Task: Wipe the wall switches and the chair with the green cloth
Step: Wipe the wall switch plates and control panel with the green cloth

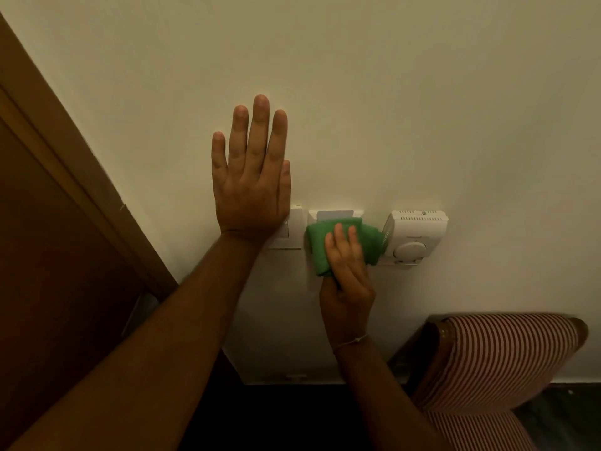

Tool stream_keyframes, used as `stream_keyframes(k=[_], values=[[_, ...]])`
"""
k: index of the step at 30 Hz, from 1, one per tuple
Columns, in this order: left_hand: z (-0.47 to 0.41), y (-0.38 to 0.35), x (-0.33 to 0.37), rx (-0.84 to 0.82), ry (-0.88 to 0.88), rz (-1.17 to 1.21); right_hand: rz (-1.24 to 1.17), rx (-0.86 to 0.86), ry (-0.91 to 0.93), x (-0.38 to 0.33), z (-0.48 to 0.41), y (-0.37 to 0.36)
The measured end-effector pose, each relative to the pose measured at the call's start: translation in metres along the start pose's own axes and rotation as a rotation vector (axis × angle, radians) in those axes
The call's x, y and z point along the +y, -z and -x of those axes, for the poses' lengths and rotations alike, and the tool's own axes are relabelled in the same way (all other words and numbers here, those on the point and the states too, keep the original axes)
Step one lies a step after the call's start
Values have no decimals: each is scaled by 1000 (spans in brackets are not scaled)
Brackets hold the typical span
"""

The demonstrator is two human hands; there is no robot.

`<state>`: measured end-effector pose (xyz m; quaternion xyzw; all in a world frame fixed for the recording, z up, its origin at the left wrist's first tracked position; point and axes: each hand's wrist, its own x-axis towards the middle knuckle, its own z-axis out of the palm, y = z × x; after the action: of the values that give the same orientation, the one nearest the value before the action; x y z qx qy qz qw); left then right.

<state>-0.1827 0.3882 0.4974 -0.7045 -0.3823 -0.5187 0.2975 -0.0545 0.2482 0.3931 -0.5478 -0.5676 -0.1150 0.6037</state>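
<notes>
Your right hand (346, 271) bunches cloth (341, 245) on switch (338, 216) | left hand (252, 177) flat, fingers together | risk: hard press toggles switch

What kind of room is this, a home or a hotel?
Probably a hotel room: a card slot holder sits beside a dial thermostat on the wall, with a striped upholstered chair and wooden door close by.
</notes>
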Motion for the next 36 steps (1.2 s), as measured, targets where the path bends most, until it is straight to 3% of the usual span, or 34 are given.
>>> stream_keyframes(k=[9,13,16,26,32,36], values=[[0,2,0,-18,3,-11,87,-149,161,8,9,2],[-1,3,1,-14,0,-15,53,47,0,17,-5,17],[-1,4,2,-11,-2,-10,43,88,-3,7,-7,6],[-2,5,0,-20,0,-9,125,-134,261,6,6,-10],[-4,7,1,-17,-8,-9,144,-79,88,29,10,26],[-3,5,0,-18,2,-3,70,38,75,13,-13,11]])
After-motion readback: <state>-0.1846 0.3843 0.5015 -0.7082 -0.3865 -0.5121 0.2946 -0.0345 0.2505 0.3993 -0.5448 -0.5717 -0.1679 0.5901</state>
